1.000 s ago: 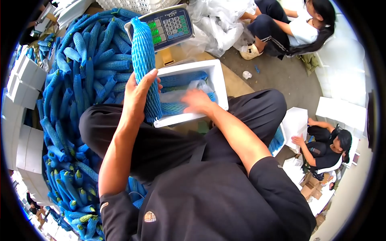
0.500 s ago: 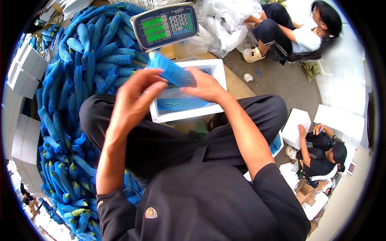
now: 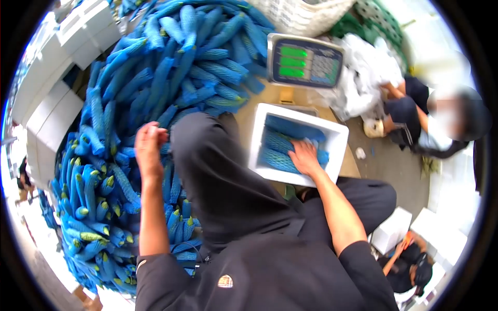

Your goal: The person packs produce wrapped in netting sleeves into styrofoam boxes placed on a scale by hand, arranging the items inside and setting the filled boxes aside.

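My right hand reaches into a white foam box. Its fingers are spread out and rest on long vegetables in blue net sleeves lying side by side in the box. My left hand is raised over the big heap of blue-sleeved vegetables, left of my knee. Its fingers are curled together at the tips. A small pale spot shows there, too blurred to name. Green ends stick out of many sleeves.
Behind the box stands a scale display with green digits. White plastic film lies to its right, beside a seated person. Stacked white foam boxes line the left. Another person sits at lower right.
The view has swung, shifting the heap and scale rightward. The sleeved vegetable held above the box is no longer in the air. My right hand went down into the box; my left moved over the heap.
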Demonstrator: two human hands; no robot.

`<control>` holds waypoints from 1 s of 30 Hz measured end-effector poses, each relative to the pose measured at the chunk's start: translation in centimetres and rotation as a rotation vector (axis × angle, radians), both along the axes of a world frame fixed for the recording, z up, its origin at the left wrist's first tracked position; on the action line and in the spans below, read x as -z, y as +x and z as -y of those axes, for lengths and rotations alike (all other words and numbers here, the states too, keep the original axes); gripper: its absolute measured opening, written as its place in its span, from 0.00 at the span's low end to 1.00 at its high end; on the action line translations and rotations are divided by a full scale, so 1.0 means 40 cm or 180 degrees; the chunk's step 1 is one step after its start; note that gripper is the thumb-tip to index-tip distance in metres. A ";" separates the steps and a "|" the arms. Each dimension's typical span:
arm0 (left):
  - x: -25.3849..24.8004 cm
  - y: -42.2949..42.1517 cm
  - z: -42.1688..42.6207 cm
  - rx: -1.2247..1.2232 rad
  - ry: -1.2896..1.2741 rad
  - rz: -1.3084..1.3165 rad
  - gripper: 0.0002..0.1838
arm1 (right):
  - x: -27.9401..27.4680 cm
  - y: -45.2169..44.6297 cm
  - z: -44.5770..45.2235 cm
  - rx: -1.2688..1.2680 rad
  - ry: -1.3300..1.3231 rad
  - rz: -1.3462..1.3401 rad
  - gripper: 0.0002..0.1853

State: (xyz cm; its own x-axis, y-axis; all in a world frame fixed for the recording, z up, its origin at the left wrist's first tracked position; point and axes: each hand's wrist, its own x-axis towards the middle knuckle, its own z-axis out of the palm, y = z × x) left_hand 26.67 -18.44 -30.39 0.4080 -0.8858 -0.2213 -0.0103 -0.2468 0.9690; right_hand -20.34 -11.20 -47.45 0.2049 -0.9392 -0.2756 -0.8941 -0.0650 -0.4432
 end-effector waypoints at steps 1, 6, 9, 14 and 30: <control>0.070 0.005 -0.016 0.0138 0.0224 0.0148 0.14 | 0.023 -0.009 -0.007 0.0037 -0.0012 -0.0033 0.25; 0.409 0.021 -0.013 0.0913 0.0923 -0.0211 0.26 | -0.003 -0.011 0.008 -0.0161 -0.0085 0.0061 0.26; 0.456 -0.010 0.121 0.0741 0.1195 0.0798 0.41 | -0.069 0.014 0.000 0.0146 -0.0028 -0.0013 0.28; 0.562 -0.017 0.345 0.0248 0.1571 0.1558 0.52 | -0.207 0.024 -0.023 0.0696 0.0277 0.0470 0.27; 0.412 0.204 0.489 0.0756 -0.0048 0.4313 0.32 | -0.310 0.115 0.093 0.1099 0.1334 0.1650 0.22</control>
